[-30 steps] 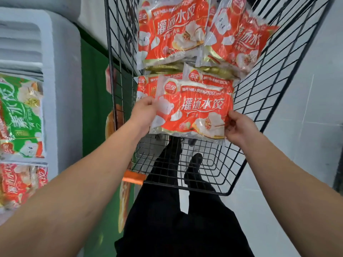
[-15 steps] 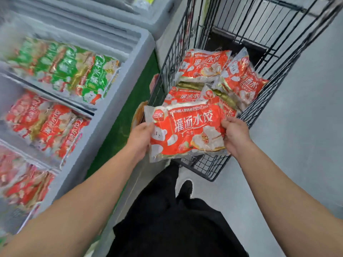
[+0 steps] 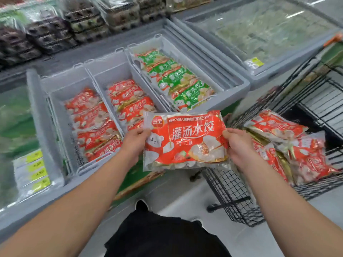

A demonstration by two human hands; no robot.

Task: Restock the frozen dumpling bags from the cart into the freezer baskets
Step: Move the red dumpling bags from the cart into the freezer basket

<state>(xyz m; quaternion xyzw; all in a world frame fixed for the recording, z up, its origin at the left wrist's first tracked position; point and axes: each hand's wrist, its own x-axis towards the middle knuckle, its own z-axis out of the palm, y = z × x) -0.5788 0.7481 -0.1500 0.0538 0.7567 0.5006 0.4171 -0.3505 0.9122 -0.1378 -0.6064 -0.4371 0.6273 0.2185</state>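
1. Supermarket freezer aisle: an open grey chest freezer (image 3: 239, 86) fills the left and middle, with a glass-topped one behind it
2. Inside it sit three grey baskets; the left basket (image 3: 55, 112) and the middle basket (image 3: 104, 78) hold red bags, the right basket (image 3: 187, 58) green ones
3. At right stands the black wire cart (image 3: 233, 197), with more red bags (image 3: 289, 147) piled in it
4. Between cart and freezer, in mid-air, is the red dumpling bag (image 3: 185, 140), held flat, label up
5. Left hand (image 3: 135, 143) and right hand (image 3: 239, 145) each pinch a short edge, so both grips are closed on it
6. It looks moderately heavy, lumpy and floppy with slick film; holding both ends seems wise, as a one-corner pinch could slip
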